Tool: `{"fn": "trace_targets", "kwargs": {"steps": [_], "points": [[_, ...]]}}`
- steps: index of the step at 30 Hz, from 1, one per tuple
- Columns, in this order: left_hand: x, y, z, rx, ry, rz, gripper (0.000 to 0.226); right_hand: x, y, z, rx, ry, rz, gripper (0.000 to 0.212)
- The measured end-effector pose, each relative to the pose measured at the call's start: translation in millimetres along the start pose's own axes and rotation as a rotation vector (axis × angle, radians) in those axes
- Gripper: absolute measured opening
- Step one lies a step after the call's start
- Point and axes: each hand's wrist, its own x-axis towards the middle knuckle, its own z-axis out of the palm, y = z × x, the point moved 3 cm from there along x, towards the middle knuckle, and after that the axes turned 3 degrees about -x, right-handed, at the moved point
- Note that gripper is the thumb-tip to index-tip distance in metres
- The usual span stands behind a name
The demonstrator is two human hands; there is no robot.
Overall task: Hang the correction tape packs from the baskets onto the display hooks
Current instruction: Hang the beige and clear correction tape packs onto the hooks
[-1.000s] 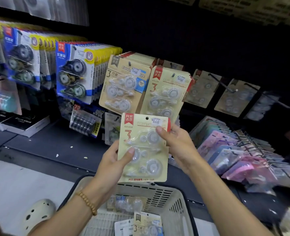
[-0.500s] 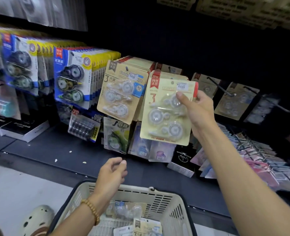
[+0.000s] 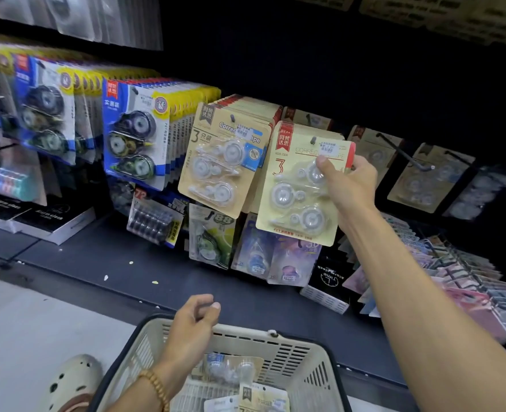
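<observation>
At the bottom of the frame our left hand [image 3: 193, 322] hovers loosely curled and empty over the cream basket [image 3: 314, 370], where at least three packs remain. Right of centre, our right hand [image 3: 351, 185] pinches one correction tape pack [image 3: 300, 185]; we should thread its hole squarely onto the hook [image 3: 313, 140].

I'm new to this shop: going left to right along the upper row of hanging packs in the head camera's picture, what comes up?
Blue-and-yellow packs → beige packs → pale yellow pack held by right hand → bare hook.
</observation>
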Motion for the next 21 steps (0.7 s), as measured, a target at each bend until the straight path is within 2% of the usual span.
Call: {"fn": "trace_targets", "kwargs": {"steps": [6,9,14,21], "points": [[4.9,-8.3,1.9,0.006,-0.002,-0.007,0.009,8.0,19.0,9.6,-0.031,0.135,0.006,0.032],[11.6,-18.6,7.2,-0.003,-0.032,-0.026,0.014,15.0,21.1,9.0,-0.058,0.195,-0.029,0.032],[23.6,-24.3,13.5,0.023,-0.011,-0.072,0.008,29.6,31.3,13.2,-0.127,0.281,-0.128,0.036],[40.9,-28.8,18.8,-0.015,0.025,-0.069,0.007,63.7,39.2,43.4,-0.063,0.31,-0.024,0.037]]}}
